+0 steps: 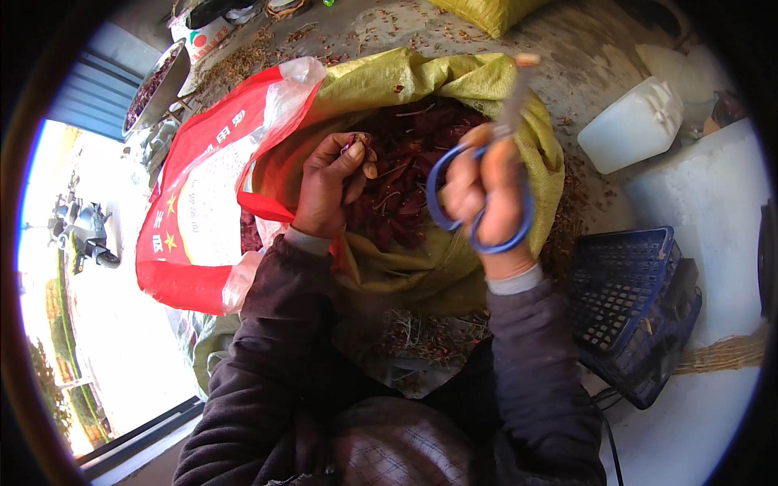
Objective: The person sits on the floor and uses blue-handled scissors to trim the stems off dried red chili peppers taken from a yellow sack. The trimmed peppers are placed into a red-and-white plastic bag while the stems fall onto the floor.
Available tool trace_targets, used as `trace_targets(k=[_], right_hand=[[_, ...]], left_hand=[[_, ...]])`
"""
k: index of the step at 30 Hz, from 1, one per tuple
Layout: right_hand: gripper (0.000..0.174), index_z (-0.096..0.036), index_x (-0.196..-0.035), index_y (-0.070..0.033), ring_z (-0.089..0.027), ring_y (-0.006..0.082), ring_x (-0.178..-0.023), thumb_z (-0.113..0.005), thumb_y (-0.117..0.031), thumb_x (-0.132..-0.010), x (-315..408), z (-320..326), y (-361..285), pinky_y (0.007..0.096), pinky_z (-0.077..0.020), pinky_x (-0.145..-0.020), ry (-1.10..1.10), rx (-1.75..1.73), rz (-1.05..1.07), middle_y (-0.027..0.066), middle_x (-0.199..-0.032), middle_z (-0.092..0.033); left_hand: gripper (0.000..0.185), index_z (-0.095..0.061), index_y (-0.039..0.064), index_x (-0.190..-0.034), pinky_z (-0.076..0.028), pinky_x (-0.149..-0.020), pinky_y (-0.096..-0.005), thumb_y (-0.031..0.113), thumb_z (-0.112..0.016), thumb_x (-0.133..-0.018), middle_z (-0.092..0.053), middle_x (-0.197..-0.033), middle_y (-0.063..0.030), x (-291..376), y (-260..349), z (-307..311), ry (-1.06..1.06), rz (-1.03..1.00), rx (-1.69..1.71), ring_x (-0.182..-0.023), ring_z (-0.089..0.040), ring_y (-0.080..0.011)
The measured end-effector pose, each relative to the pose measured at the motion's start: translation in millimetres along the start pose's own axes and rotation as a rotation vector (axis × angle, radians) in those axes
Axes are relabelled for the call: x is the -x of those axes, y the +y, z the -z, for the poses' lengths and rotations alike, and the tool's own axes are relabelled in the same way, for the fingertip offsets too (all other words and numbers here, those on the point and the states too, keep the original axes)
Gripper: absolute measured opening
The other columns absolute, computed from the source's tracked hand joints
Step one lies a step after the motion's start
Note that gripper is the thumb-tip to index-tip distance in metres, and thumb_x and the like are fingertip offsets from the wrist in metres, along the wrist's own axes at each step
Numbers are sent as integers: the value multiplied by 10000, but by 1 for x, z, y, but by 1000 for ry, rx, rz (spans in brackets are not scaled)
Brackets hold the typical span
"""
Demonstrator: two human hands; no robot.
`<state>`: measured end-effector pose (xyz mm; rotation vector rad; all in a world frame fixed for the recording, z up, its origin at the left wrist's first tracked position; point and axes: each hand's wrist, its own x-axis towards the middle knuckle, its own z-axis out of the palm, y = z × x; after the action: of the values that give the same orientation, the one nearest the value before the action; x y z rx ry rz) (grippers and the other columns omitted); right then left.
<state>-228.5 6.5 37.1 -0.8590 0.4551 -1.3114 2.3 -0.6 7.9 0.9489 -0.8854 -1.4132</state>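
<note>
Between the thumb and fingers of my left hand (331, 182) is a dark red dried chili pepper (360, 141), mostly covered by the fingertips. My right hand (489, 188), blurred, grips scissors with blue handles (439, 188); their blades (515, 100) point away from me, and whether they are spread is hard to tell. Both hands are over an open yellow woven sack (419, 70) with its rim rolled down. Dried red chilies (395, 209) with stems lie inside it. Left of the sack, a red and white printed bag (200, 146) leans over its edge, with red pieces visible through an opening.
A blue plastic crate (626, 291) and a white jug (632, 124) stand to the right. At the upper left is a metal basin (173, 79) of dark red pieces. Chili scraps (425, 334) litter the floor. Another yellow sack (495, 12) lies at the back.
</note>
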Motion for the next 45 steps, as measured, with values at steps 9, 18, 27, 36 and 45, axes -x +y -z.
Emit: trace_targets(k=[9, 18, 27, 36, 45], right_hand=[[666, -580, -1247, -45, -606, 192, -881, -553, -662, -999, 8, 40, 2, 364, -517, -796, 191, 60, -226, 124, -1051, -648], [560, -619, -1052, -73, -687, 358, -749, -791, -558, -833, 22, 13, 11, 451, -547, -617, -75, 1557, 178, 154, -833, -634], [573, -614, -1057, -86, -650, 338, -701, -778, -580, -818, 17, 20, 21, 448, -516, -582, -77, 1642, 255, 131, -792, -582], [521, -615, -1020, -84, -659, 346, -748, -787, -532, -816, 12, 21, 19, 464, -528, -635, -138, 1697, 254, 136, -808, -591], [495, -613, -955, -58, -693, 332, -711, -798, -500, -829, 11, 18, 29, 450, -549, -606, -123, 1648, 211, 144, -786, -662]], left_hand=[[281, -628, 39, -1315, -313, -489, -195, 120, -590, -1049, -666, -952, -47, -11, 1, -6, 18, 38, -164, -618, -475, -50], [164, -643, 37, -1185, -283, -469, -199, 111, -581, -1053, -662, -844, -45, -10, -8, -14, 28, 29, -225, -535, -422, -45], [138, -647, 61, -1161, -271, -455, -197, 114, -598, -1044, -645, -770, -28, -5, -6, -9, -12, 105, -353, -509, -411, -35], [171, -642, 33, -1170, -254, -450, -200, 126, -560, -1052, -641, -761, -32, 0, 8, -4, -103, 184, -406, -494, -395, -29], [178, -647, 34, -1165, -272, -438, -198, 146, -568, -1052, -678, -826, -37, -2, 10, -8, -38, 162, -402, -514, -447, -36]])
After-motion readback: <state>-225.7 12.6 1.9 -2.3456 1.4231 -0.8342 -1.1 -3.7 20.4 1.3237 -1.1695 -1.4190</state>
